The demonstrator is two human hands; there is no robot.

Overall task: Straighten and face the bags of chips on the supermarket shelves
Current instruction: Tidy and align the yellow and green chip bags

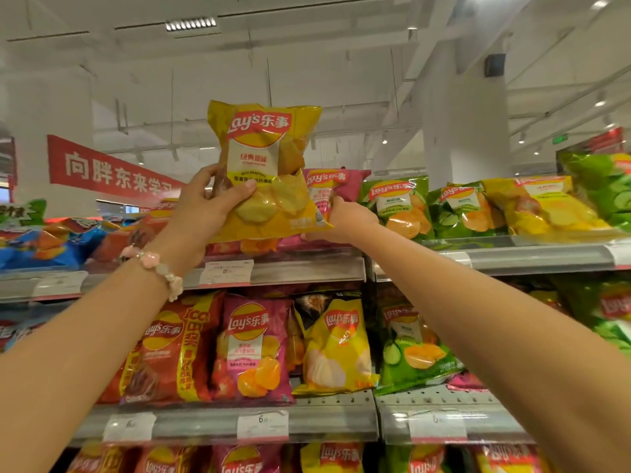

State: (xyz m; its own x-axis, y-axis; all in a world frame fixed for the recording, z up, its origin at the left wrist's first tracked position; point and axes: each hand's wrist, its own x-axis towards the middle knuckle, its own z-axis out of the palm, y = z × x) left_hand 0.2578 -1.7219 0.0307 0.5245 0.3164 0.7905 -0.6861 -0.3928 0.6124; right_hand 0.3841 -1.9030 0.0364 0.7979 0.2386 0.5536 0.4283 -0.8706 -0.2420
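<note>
My left hand [208, 206] grips a yellow Lay's chip bag [269, 172] by its lower left side and holds it upright above the top shelf [307, 268], label facing me. Behind it stands a pink Lay's bag [333, 186] on that shelf. My right hand [348, 220] reaches up to the pink bag's lower edge and holds it there; its fingers are partly hidden behind the yellow bag.
Green bags [396, 203] and another yellow bag [546, 206] lie along the top shelf to the right; blue and orange bags [51, 244] to the left. The shelf below holds red, pink, yellow and green bags behind price tags [263, 425]. A white pillar [464, 131] stands behind.
</note>
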